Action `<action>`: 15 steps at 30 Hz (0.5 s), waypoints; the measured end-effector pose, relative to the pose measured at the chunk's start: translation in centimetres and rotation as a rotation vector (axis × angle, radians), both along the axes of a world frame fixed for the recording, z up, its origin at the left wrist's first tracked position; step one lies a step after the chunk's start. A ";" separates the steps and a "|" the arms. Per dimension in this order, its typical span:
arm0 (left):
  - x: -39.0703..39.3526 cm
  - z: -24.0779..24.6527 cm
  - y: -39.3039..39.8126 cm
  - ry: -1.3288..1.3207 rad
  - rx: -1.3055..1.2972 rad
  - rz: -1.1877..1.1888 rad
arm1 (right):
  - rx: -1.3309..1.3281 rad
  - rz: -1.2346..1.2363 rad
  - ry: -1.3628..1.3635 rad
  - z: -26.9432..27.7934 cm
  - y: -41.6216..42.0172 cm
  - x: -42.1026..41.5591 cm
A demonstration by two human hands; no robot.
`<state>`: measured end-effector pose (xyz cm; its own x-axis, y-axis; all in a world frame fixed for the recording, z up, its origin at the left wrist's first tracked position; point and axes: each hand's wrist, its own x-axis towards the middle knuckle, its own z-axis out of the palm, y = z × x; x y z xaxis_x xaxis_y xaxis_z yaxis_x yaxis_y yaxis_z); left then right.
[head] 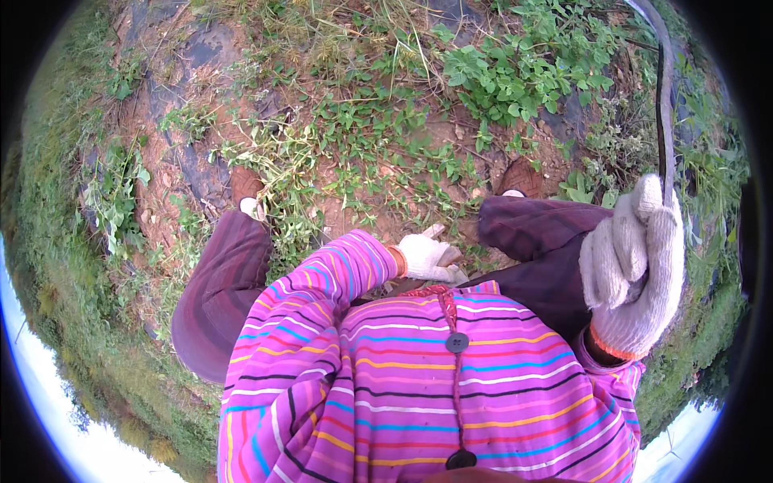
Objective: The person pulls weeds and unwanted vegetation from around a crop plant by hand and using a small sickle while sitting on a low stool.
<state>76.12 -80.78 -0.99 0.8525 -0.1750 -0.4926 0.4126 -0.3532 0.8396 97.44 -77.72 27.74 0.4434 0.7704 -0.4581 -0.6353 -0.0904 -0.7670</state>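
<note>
My right hand, in a white knitted glove with an orange cuff, is raised at the right beside my knee. It grips a sickle, whose handle is hidden in the fist; the long curved metal blade rises past the top edge of the view. My left hand, gloved the same way, is low between my legs, just in front of my striped shirt. Its fingers are apart, their tips look soiled, and nothing shows in them. Low green weeds grow from the reddish soil ahead of it.
A leafy bush stands ahead on the right. Dark plastic sheeting lies partly covered by soil on the left. Wilted plants lie near my left shoe; my right shoe is planted farther right. Dense greenery surrounds me.
</note>
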 end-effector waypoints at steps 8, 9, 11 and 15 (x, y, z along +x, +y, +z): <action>-0.6 -5.1 14.3 0.266 0.538 0.672 | 0.059 -0.064 -0.066 0.3 -3.0 -0.7; -1.7 -4.5 16.9 0.381 0.649 0.729 | 0.052 -0.057 -0.073 0.3 -3.0 -0.6; -4.9 -4.9 20.2 0.444 0.862 0.854 | 0.034 -0.031 -0.079 0.2 -2.8 -0.6; -6.2 -5.3 22.4 0.440 1.039 0.694 | 0.006 0.000 -0.070 0.0 -2.1 -1.0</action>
<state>69.94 -58.42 -6.29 0.3470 0.8539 -0.3879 0.9338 -0.3528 0.0589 96.48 -79.80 27.77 0.4738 0.7731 -0.4217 -0.5802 -0.0861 -0.8099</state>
